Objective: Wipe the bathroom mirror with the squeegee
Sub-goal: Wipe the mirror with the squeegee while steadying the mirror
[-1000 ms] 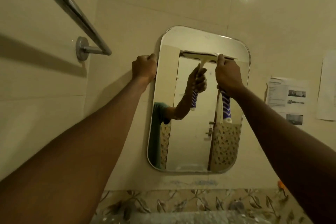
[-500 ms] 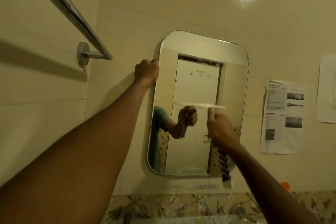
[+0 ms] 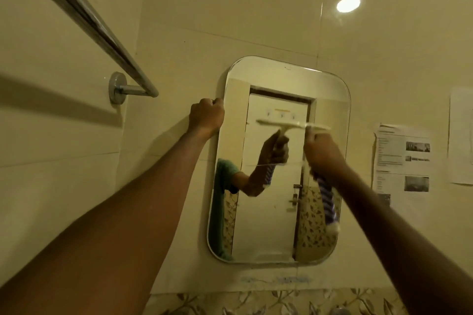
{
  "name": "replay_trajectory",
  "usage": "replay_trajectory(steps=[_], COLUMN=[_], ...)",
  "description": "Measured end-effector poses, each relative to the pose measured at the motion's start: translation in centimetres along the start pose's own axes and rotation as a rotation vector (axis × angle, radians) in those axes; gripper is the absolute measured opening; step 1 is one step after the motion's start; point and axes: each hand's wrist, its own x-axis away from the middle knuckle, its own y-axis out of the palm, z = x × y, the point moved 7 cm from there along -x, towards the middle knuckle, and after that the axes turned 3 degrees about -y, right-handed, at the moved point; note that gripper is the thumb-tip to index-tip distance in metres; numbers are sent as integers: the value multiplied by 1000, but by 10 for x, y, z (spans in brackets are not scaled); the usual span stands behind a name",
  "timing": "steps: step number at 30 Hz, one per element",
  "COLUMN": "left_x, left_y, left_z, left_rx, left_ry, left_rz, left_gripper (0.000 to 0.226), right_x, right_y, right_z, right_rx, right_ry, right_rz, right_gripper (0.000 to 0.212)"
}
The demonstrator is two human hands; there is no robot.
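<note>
The right hand (image 3: 323,153) is clenched around the squeegee (image 3: 317,127) handle, the pale blade lying level across the mirror (image 3: 330,100) just above the knuckles, the blue-and-white striped grip trailing down below the wrist. A second ago that blade sat high, close under the mirror's top edge; half a second ago it had been drawn down to about mid-glass; now it is back up somewhat, in the upper middle of the glass. That reads as one downward stroke finished and the blade being carried up for the next, or a shorter repeat pass over the same strip. A faint thin line shows on the glass just left of the right wrist, possibly where the last pull ended, though the blur makes that uncertain. The left hand (image 3: 206,116) is closed in a fist against the mirror's left edge, as it was in both earlier views, steadying it. The glass below the right hand looks not yet covered, so the job seems partway through.
</note>
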Motion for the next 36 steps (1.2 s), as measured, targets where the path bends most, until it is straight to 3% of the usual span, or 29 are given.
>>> replay_trajectory(steps=[5,9,11,15,21,24,29,36], left_x=[1,2,0,-5,-3,-4,-5,-10], left_y=[-2,-2,-2,-1,-2,-2,-1,2], left_z=[4,3,4,3,3,3,3,-2], left_rx=[-21,-5,-10,-11,-66,-69,-79,-52], left_ry=[9,1,-1,-20,-18,-9,4,17], left_rz=[28,16,6,-42,-8,10,31,14], left_gripper=[41,43,43,49,53,52,52,50], right_x=[16,-54,-82,-77,6,-8,-85,-33], right_y=[-4,-66,-82,-68,-15,-35,-104,-47], right_z=[3,-54,-65,-36,31,14,-30,41], right_rx=[76,106,81,65,25,59,71,-7], right_ry=[43,-75,-30,26,30,10,8,15], right_rz=[-117,59,93,70,-6,-21,152,34], right_gripper=[51,46,40,42,50,46,46,43])
